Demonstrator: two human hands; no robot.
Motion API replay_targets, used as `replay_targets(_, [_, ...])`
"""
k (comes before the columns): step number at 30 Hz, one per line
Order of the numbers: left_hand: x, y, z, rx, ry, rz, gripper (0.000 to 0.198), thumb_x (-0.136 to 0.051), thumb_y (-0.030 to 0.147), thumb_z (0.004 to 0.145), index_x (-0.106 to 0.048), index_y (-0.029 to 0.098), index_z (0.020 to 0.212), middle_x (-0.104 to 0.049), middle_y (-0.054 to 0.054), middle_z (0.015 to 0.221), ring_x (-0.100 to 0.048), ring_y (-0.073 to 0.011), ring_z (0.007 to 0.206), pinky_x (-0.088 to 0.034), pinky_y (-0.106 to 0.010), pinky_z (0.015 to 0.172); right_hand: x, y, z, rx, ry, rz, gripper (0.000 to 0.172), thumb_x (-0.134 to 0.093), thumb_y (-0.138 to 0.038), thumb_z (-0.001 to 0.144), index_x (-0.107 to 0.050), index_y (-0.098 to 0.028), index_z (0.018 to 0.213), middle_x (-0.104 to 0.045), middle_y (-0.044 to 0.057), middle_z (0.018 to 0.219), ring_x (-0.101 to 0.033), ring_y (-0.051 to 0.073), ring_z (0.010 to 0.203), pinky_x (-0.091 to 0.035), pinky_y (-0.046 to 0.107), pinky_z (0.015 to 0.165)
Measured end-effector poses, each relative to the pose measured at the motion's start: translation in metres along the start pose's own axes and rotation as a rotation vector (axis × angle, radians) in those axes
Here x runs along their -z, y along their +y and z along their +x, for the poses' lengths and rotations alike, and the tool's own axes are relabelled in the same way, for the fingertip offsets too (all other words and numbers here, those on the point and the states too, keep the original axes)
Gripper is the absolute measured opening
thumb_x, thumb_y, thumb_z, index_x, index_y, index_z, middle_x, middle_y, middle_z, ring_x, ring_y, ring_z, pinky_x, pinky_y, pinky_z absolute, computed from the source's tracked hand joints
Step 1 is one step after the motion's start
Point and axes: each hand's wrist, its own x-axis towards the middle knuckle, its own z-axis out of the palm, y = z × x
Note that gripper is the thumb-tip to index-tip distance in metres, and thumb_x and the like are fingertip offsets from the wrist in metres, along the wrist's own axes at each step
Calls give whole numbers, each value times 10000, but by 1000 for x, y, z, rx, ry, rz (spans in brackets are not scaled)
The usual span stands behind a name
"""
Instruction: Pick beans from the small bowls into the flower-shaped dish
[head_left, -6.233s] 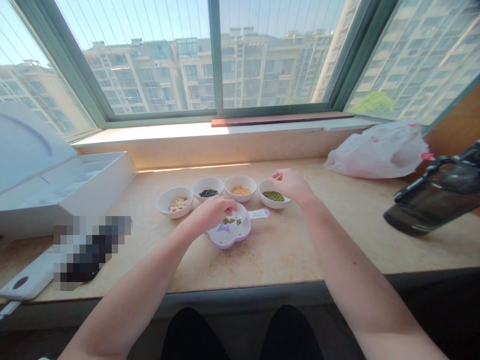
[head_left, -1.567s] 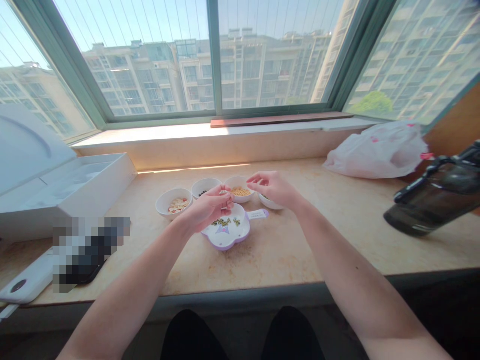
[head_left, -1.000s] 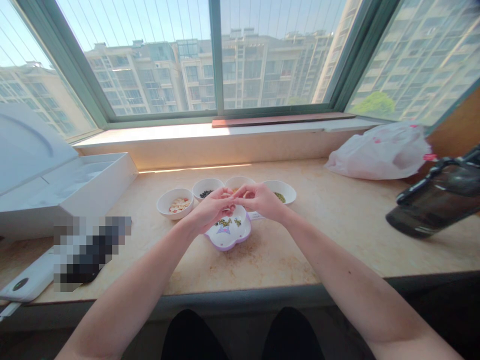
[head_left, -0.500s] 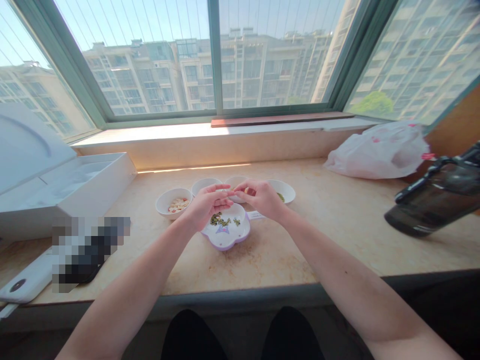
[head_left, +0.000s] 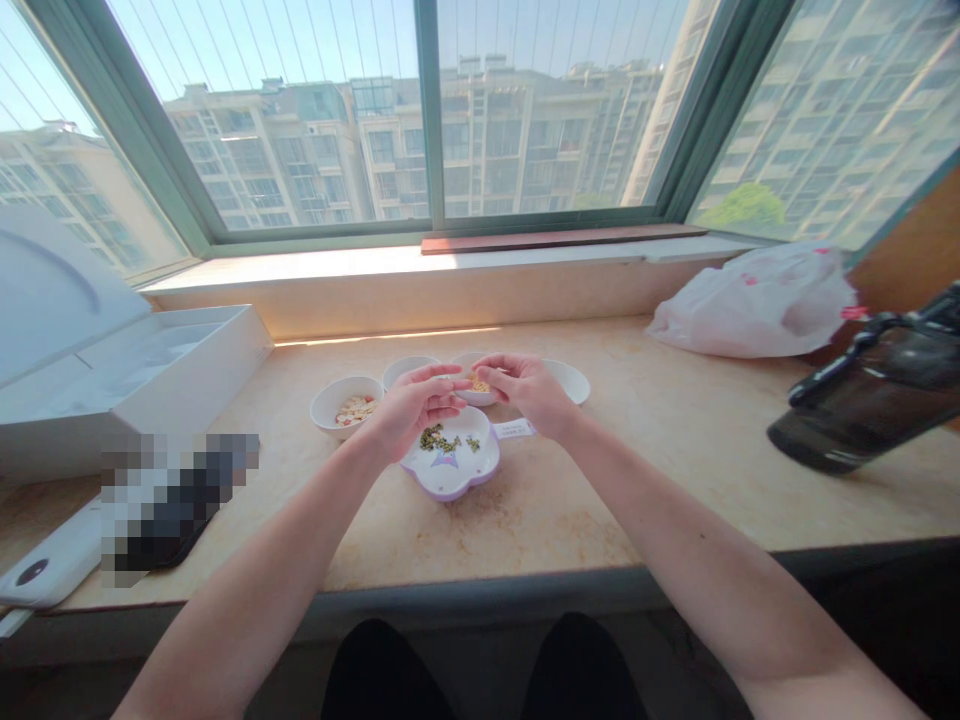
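My left hand point(head_left: 418, 408) is held palm up over the back left of a white plate with a purple edge point(head_left: 472, 472), its fingers stretched out and slightly curled. Close by on the right, my right hand point(head_left: 529, 390) has thumb and fingertips brought together; anything between them is too small to make out. Small green beans point(head_left: 435, 439) lie in clusters on the plate, above a purple printed figure. Behind my hands, one white bowl point(head_left: 480, 399) holds yellowish bits. Another bowl point(head_left: 577, 386) is partly covered by my right hand.
A bowl with pale, reddish-edged pieces point(head_left: 355, 409) stands at the left. A printed white strip point(head_left: 514, 429) lies beside the plate. Further left are an open white box point(head_left: 195, 360) and a pixelated dark object point(head_left: 180, 510). A plastic bag point(head_left: 757, 305) and a dark bottle point(head_left: 847, 410) stand right.
My right hand has drawn away from my left fingertips, slightly to the right, uncovering the yellowish bits and more of the strip. My left hand stays nearly in place.
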Motion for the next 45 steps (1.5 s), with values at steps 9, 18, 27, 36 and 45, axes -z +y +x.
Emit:
replay_targets(9, [11, -16, 2, -402, -123, 990, 163, -659, 153, 782, -745, 232, 896, -710, -75, 1006, -629, -265, 1014, -471, -360, 961, 10, -14, -6, -145, -202, 372, 392, -798, -556, 729, -617, -229, 846, -449, -38, 703, -375, 110, 603, -331, 260, 543])
replay_targets(18, [13, -5, -8, -446, -311, 1169, 308, -622, 87, 752, -740, 253, 983, -691, -61, 1069, -631, -255, 995, -466, -329, 915, 19, -20, -5, -65, -73, 275, 372, -765, -565, 727, -642, -244, 869, -508, -21, 743, -410, 111, 603, -358, 266, 544])
replay_targets(27, [14, -21, 0, -379, -414, 1250, 198, -641, 29, 613, -599, 222, 609, -693, -51, 836, -623, -245, 857, -472, -347, 872, 36, -7, 9, 155, 372, -550, 253, -671, -420, 849, -746, -181, 883, -713, 68, 829, -588, 176, 694, -474, 324, 696])
replay_targets(36, [9, -30, 1, -448, -330, 1218, 206, -606, 47, 648, -560, 225, 555, -688, -62, 750, -624, -235, 781, -495, -338, 850, 64, -7, 12, 39, 530, -960, 208, -598, -280, 860, -778, -189, 910, -763, 85, 864, -674, 232, 810, -508, 364, 822])
replay_targets(45, [2, -41, 4, -521, -290, 1401, 247, -543, 7, 709, -550, 201, 557, -641, -84, 702, -615, -240, 693, -463, -358, 782, 70, -2, 9, -181, 442, -1131, 226, -598, -174, 802, -797, -216, 901, -778, 91, 971, -702, 273, 929, -518, 363, 795])
